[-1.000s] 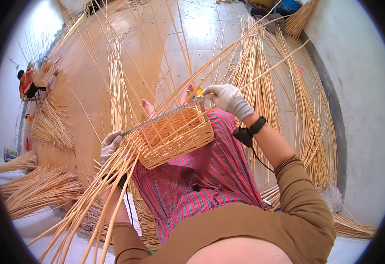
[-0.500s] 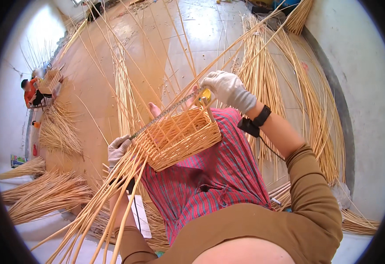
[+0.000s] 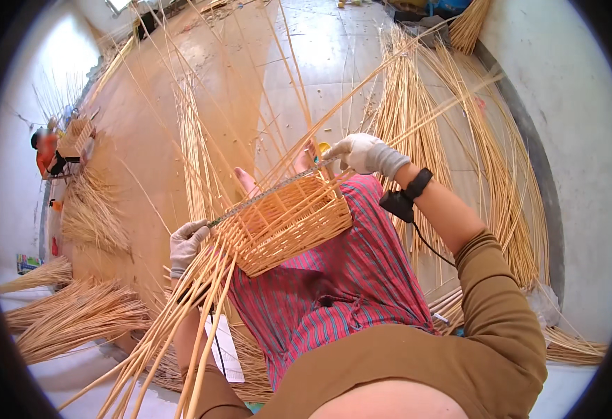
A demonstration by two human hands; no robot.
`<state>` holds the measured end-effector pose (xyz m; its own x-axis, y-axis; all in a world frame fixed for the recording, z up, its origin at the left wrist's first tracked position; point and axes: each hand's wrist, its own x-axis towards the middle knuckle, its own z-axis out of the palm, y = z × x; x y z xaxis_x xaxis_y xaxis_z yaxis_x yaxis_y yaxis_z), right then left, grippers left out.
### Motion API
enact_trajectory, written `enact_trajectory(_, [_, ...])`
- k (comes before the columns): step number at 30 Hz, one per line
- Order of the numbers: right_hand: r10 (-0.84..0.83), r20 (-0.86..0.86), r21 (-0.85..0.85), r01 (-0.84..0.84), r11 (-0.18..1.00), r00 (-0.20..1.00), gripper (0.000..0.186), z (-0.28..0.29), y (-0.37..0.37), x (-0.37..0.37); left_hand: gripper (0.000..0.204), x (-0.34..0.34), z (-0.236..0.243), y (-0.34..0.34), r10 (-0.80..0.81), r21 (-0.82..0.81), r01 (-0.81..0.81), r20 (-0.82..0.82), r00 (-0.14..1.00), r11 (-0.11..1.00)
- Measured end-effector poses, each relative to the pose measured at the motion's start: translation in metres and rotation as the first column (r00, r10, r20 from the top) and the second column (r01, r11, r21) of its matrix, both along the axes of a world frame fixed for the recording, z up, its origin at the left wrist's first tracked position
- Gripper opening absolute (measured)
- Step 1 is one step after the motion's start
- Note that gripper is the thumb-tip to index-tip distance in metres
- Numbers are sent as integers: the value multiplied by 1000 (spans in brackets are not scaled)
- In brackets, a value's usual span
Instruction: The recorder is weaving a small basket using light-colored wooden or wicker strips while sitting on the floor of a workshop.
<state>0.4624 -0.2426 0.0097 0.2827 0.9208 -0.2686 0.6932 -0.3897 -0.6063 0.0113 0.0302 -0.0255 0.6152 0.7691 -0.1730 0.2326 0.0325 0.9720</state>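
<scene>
A woven wicker basket [image 3: 293,234] with long unwoven canes [image 3: 170,318] trailing toward the lower left sits on my lap, over a striped red cloth [image 3: 397,272]. A tape measure blade [image 3: 264,194] stretches diagonally along its top. My left hand [image 3: 188,248], in a pale glove, pinches the blade's left end beside the basket's corner. At the basket's right end, my right hand [image 3: 370,155], also gloved, has its fingers closed on the tape at the small yellow case [image 3: 325,149], which they partly hide. Long upright canes rise behind the basket, near my bare feet.
Loose cane bundles lie on the floor at the right [image 3: 481,174], ahead [image 3: 193,146] and lower left [image 3: 75,314]. A seated co-worker [image 3: 46,160] in orange is at the far left beside wickerwork [image 3: 75,136]. A pale wall [image 3: 571,140] borders the right side.
My right hand rose half a second ago and has since come back down with the tape. The whole scene has shifted slightly right in the picture. The tape still spans the basket.
</scene>
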Motion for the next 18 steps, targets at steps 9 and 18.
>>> enact_trajectory(9, [248, 83, 83, -255, 963, 965, 48, 45, -12, -16, 28, 11, 10, -5, -40, 271, 82, -157, 987, 959])
enact_trajectory(18, [315, 94, 294, -329, 897, 944, 43, -22, -109, -154, 19, -34, -54, -144, 287, -169, -308, -139, 948, 936])
